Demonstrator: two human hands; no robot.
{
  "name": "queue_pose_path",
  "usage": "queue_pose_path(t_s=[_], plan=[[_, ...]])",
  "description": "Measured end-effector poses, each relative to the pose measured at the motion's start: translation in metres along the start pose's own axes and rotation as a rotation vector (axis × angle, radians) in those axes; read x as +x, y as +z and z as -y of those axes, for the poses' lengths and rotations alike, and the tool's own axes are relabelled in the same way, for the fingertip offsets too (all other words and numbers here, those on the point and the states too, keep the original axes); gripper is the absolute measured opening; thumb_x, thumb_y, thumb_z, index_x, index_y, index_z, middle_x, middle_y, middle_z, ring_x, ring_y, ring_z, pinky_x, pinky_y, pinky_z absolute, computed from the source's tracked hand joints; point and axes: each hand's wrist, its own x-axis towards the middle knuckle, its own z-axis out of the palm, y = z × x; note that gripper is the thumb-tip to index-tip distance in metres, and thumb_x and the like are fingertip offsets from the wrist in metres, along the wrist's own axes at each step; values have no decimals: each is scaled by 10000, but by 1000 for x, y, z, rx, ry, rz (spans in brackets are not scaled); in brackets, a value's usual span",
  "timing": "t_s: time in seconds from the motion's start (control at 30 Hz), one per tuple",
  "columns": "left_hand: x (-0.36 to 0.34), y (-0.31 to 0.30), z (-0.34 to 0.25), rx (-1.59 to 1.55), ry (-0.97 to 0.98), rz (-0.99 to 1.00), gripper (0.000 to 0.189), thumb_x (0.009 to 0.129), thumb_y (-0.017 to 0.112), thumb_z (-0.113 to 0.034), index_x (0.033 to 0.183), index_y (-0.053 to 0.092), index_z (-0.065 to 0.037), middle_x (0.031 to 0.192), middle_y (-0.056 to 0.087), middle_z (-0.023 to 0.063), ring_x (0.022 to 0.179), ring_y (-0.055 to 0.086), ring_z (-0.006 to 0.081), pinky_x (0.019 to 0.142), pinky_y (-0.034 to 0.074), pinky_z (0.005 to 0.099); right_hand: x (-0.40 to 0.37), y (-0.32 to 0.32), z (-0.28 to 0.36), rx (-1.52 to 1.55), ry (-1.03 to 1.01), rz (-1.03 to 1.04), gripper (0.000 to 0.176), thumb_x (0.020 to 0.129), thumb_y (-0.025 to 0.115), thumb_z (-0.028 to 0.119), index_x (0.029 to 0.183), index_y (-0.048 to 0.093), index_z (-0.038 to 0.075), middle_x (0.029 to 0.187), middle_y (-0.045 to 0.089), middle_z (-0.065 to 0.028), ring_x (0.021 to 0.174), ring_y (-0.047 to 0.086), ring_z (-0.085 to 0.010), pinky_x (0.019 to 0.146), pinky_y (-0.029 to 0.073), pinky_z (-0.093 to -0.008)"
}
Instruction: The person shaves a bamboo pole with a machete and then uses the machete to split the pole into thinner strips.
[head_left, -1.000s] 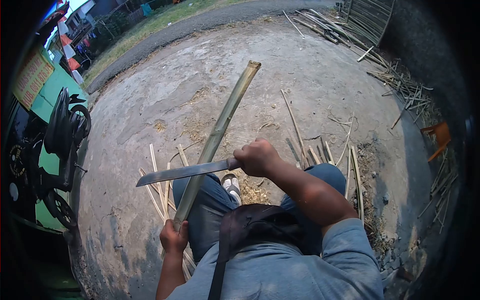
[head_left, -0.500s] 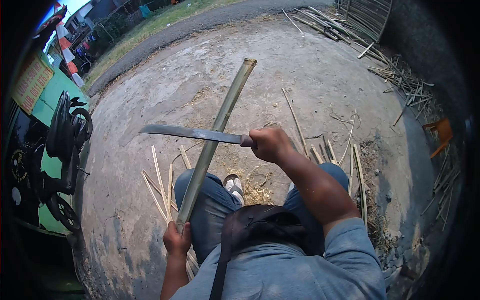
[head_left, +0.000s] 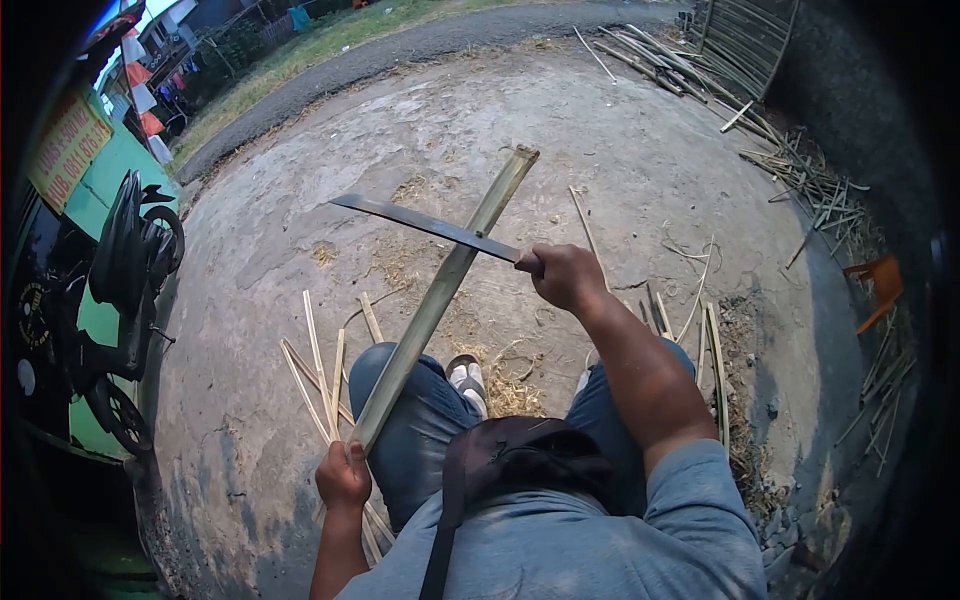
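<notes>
My left hand [head_left: 344,474] is closed round the near end of a split bamboo piece [head_left: 420,330], which slants up and away to the right across my left thigh. In my right hand [head_left: 568,277] is the handle of a machete [head_left: 410,220], its long blade pointing left. The blade lies across the upper part of the bamboo, near a dark spot at a node; whether it cuts in cannot be made out. Pale bamboo strips [head_left: 325,375] lie beside my left leg, and more strips [head_left: 717,360] lie by my right leg.
Shavings [head_left: 512,392] lie on the concrete between my feet. A black bag [head_left: 530,455] rests on my lap. At left stands a motorcycle [head_left: 125,300]. Bamboo poles [head_left: 670,65], a heap of strips [head_left: 810,175] and an orange chair [head_left: 878,282] are along the right side.
My right hand and the machete have moved right, with the blade tip now angled up to the left. The bamboo's far end has dropped slightly and rolled, showing a flatter face.
</notes>
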Motion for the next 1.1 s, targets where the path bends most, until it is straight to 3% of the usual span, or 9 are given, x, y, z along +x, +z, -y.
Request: queue_pose_path(t_s=[0.13,0.2,0.37,0.47,0.53,0.63,0.8,0.97,1.1], plan=[[-2,3,-3,-59,-7,-4,570,1063,477,-555,825,551,-42,699,605,253,685,614,530,610,463,587,-18,3,13,41,-170,-93,237,973,644,341,855,724,151,767,720,-143,753,722,-386,672,569,-504],[-1,7,-6,-61,-20,-13,571,1064,475,-551,821,553,-40,695,602,254,685,612,532,613,462,589,-24,10,19,-23,-338,-91,111,801,733,177,783,633,132,686,658,-133,684,693,-374,619,549,-499],[0,5,-7,-84,0,-17,572,1065,476,-543,809,552,-38,679,596,249,687,614,527,616,465,583,-34,11,48,-224,-502,156,74,838,711,226,798,694,166,762,726,-116,698,730,-336,669,573,-460],[2,4,-2,-84,-10,-9,573,1070,472,-536,811,561,-33,690,600,245,696,625,509,625,468,559,-13,10,12,-115,-434,54,77,847,706,227,820,707,155,781,730,-121,727,729,-353,694,575,-471],[-1,1,0,-54,-23,8,572,1071,474,-532,811,565,-31,693,601,242,697,629,500,628,468,547,8,5,-22,-24,-109,-21,91,870,695,233,840,709,149,786,728,-128,759,725,-372,709,575,-487],[4,0,-3,-12,-32,13,565,1062,494,-533,802,555,-34,687,600,241,693,627,502,625,469,552,8,-1,-27,-23,3,-42,123,900,680,252,863,709,138,801,726,-141,790,717,-391,717,572,-509],[1,9,2,-71,-43,8,559,1050,517,-535,791,543,-40,689,601,243,697,624,510,624,472,565,-13,-8,3,47,-138,-134,133,908,679,244,854,705,126,770,713,-160,750,719,-399,689,577,-515],[4,3,-6,-63,-45,27,565,1069,476,-528,809,573,-36,703,614,232,708,639,483,634,472,544,-32,7,39,-206,-529,34,86,820,686,225,746,697,183,670,709,-68,652,742,-276,647,561,-444],[2,7,2,-87,-28,16,527,1056,521,-498,809,558,-34,719,619,246,702,629,504,630,478,557,-22,8,25,-185,-531,26,65,820,690,223,765,697,188,691,720,-70,672,743,-294,707,550,-443]])
